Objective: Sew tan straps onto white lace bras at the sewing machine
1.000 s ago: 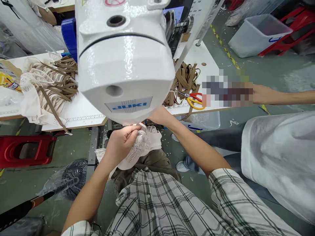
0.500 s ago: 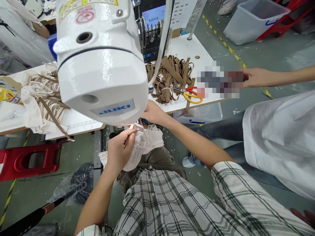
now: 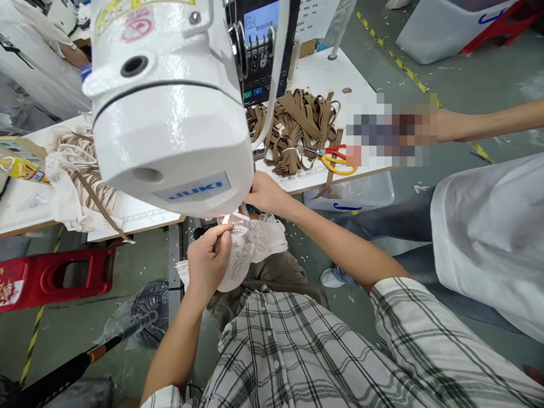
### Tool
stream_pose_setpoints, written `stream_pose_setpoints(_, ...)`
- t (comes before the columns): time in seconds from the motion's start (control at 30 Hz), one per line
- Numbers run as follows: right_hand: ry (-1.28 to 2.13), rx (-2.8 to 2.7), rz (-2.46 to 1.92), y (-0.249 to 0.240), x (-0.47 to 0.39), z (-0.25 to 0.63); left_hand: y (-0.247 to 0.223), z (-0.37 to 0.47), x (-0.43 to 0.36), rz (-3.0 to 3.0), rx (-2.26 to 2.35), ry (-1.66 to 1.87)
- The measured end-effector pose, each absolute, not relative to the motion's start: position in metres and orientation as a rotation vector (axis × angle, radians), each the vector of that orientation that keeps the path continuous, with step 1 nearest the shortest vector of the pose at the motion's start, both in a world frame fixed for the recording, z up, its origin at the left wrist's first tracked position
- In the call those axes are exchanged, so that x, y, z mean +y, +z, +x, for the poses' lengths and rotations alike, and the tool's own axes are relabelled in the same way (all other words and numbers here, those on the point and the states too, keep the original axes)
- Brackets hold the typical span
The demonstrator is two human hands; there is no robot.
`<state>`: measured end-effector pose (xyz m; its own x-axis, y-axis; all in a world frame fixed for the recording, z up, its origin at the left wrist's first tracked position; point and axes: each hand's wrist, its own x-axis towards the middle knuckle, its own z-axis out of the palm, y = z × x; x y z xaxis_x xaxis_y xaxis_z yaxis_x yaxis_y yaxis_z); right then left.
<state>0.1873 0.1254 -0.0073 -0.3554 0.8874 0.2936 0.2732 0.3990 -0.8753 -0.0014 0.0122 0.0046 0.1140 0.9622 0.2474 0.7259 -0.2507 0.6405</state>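
My left hand (image 3: 209, 256) is closed, thumb and finger pinching the edge of a white lace bra (image 3: 238, 266) below the sewing machine head. The rounded lace cup hangs over my lap, and the rest of the bra spreads to the right. The white sewing machine (image 3: 170, 136), marked JUKI, covers the needle area. My right hand (image 3: 267, 194) reaches in at the machine's right side, close above the lace. Its fingertips are hidden behind the head, so I cannot see what they grip. A light shines on the fabric between the two hands.
Brown straps (image 3: 293, 133) lie bundled on the table, beside scissors (image 3: 338, 161) with red and yellow handles. More lace pieces (image 3: 74, 175) lie at the left. A co-worker's hand (image 3: 442, 126) reaches in from the right, partly blurred out. A red stool (image 3: 96, 272) stands below left.
The view has shifted slightly. Both my hands keep nearly the same place at the lace bra under the machine. The co-worker's hand is still over the table's right end.
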Motion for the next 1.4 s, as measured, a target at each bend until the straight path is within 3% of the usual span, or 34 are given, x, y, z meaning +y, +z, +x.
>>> stream_pose_setpoints(1.4, 0.778, -1.902, -1.144, -0.024, 0.13, 0.178, -0.008, -0.005, 0.025, 2.044, 1.66, 1.04)
